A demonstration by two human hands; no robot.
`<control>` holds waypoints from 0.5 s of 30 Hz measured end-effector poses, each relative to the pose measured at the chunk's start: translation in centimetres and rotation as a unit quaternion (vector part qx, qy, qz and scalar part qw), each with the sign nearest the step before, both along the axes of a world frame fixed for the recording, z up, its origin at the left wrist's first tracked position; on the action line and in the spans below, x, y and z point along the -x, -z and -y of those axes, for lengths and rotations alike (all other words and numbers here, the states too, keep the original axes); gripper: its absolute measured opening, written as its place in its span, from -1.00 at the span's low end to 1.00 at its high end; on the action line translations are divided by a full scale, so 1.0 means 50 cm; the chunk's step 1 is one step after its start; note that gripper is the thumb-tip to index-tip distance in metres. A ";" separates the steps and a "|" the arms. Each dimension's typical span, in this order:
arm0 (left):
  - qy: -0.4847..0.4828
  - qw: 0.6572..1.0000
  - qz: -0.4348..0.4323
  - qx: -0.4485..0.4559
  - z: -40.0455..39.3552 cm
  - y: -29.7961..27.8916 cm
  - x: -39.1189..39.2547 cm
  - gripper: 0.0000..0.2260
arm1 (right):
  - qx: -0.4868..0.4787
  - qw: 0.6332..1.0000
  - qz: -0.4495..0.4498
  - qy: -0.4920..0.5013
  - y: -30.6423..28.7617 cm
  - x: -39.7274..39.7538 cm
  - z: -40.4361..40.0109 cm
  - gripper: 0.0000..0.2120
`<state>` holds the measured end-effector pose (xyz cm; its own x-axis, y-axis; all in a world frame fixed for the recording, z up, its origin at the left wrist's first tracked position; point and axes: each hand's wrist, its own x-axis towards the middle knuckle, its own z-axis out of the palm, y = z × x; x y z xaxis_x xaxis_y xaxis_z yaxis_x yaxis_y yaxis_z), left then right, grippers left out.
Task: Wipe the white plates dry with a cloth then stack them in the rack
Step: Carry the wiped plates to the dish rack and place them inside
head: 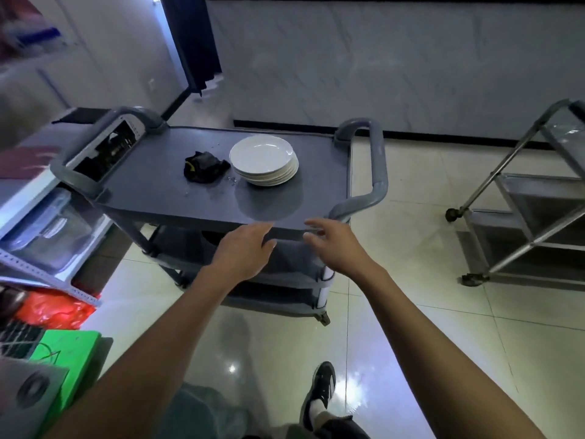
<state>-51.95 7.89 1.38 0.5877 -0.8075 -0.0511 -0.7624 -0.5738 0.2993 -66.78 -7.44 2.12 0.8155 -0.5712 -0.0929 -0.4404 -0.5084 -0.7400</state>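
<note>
Head view: plates stacked beyond both empty hands — left hand, right hand.

We find no legible text, label, brand or number on any surface in the head view.

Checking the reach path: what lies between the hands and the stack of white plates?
In the head view, only bare grey cart top lies between the left hand, the right hand and the plate stack; the dark cloth sits left of it.
</note>
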 end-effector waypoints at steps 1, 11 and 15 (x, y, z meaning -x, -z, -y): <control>-0.003 1.000 0.002 -0.003 0.028 -0.003 -0.017 -0.54 | -0.006 1.000 0.002 -0.001 0.003 -0.021 0.028 -0.62; -0.054 0.997 -0.048 0.005 0.191 0.033 -0.172 -0.53 | -0.055 0.998 -0.022 -0.018 0.044 -0.223 0.210 -0.50; -0.093 0.993 -0.052 0.042 0.227 0.053 -0.243 -0.56 | -0.062 0.997 -0.031 -0.014 0.059 -0.298 0.254 -0.47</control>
<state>-39.78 -3.43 -1.26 0.7228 -0.6887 -0.0568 -0.6074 -0.6723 0.4231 -51.90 -20.12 -0.81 0.8218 -0.5289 -0.2119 -0.4736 -0.4273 -0.7702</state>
